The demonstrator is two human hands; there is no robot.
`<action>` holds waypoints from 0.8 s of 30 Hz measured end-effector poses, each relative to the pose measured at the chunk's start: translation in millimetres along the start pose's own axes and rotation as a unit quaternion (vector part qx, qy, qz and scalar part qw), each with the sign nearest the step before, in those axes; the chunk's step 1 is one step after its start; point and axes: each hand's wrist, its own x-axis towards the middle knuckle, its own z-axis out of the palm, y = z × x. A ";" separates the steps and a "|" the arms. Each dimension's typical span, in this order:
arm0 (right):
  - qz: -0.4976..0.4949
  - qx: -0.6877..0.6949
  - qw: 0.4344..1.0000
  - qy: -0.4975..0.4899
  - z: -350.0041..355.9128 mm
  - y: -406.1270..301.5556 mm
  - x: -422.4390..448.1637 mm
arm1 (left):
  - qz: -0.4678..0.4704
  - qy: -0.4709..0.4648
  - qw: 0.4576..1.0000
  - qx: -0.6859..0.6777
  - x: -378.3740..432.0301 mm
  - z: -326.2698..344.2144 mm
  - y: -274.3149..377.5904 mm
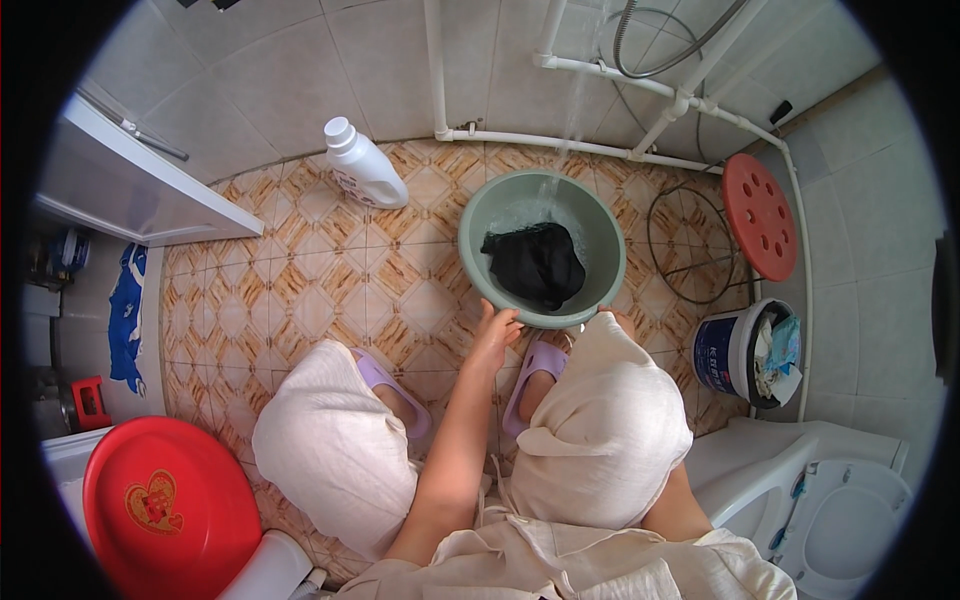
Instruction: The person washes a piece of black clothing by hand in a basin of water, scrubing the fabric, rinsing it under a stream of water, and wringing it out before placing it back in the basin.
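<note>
Water pours in a stream (574, 112) from above into a round grey-green plastic basin (471, 266) on the tiled floor. A bunched black cloth item (536, 262) lies wet in the basin, with foamy water around it. My left hand (499, 330) holds the basin's near rim, my forearm reaching between my knees. At the near right rim, my right hand (619, 319) touches the basin, but my clothed knee hides most of it, so its grip is unclear. A white detergent bottle (367, 169) with its cap on stands left of the basin.
A round-seated red stool (759, 217) with wire legs stands at right, near a waste-filled bucket (720, 354). A white toilet (840, 517) is lower right, a red basin (187, 465) lower left. White pipes (540, 140) run along the wall; a door (142, 180) projects from the left.
</note>
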 end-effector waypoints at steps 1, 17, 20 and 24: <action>0.005 0.014 1.000 0.005 5.2 1.5 -3.5 | -0.001 0.004 1.000 -0.001 -0.4 -3.7 -0.2; -0.019 -0.071 0.997 0.013 0.9 5.6 7.5 | -0.017 0.020 1.000 -0.008 3.8 -4.8 -3.3; -0.013 -0.051 0.999 0.004 -5.9 0.2 11.8 | -0.019 0.016 1.000 -0.007 6.6 1.8 -1.9; -0.021 -0.092 0.995 0.019 1.7 1.5 5.4 | -0.023 0.033 0.999 0.000 6.4 -3.0 -2.1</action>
